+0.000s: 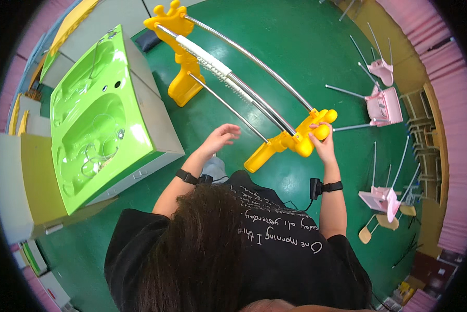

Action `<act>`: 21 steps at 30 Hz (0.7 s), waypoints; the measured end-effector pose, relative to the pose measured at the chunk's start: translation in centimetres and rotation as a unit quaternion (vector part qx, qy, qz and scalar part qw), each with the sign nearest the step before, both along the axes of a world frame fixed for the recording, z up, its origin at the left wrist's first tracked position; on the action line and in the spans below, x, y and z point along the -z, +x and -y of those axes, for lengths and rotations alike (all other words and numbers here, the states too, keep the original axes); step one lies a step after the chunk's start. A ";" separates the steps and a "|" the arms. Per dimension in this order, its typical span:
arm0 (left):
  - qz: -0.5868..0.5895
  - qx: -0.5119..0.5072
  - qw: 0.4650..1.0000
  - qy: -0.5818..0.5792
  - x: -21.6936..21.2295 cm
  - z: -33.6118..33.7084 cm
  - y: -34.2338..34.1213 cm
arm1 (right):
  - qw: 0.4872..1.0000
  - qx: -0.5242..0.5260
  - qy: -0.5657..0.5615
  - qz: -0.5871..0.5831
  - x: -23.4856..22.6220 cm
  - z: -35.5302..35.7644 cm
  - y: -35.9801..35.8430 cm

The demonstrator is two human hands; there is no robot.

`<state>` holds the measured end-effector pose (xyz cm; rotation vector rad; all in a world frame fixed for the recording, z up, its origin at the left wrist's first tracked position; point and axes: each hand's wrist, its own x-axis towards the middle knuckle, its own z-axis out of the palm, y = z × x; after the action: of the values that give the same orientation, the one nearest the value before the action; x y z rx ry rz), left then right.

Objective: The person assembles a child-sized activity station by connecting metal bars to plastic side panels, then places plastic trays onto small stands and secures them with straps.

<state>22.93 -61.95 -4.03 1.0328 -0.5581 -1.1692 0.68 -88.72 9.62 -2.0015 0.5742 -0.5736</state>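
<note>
A child-size rack stands on the floor in front of me, with two yellow animal-shaped end frames joined by metal bars. My right hand (324,143) grips a rounded knob of the near yellow end frame (281,144). In the air left of this frame is my left hand (220,139), empty, its fingers loosely curved and apart. The far end frame (184,57) has small horns on top. A white strip with a row of small hooks (207,57) lies along the upper metal bars (259,62). One thinner bar (228,108) runs lower down.
To the left stands a bright green double sink (140,112) on a white cabinet, with coiled hoses in its basins. Pink chairs (384,106) lie with their legs up on the green floor (275,31) at right. Wooden shelving (425,135) lines the right wall beside pink curtains (457,156).
</note>
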 end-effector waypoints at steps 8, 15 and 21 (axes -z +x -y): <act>0.147 0.021 0.989 0.005 -0.2 -1.5 4.1 | 0.964 -0.103 -0.204 -0.134 1.2 -5.6 3.5; 0.372 0.086 0.924 -0.040 -4.1 -2.8 0.1 | 0.854 -0.135 -0.452 -0.221 1.6 -10.0 5.2; 0.264 -0.041 0.958 0.103 -3.7 -4.4 -1.5 | 0.807 -0.215 -0.502 -0.226 2.1 -13.6 6.5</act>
<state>21.45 -57.53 -0.31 1.5522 -0.8120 -0.8834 7.21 -75.11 7.49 -3.2058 0.0075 -0.0665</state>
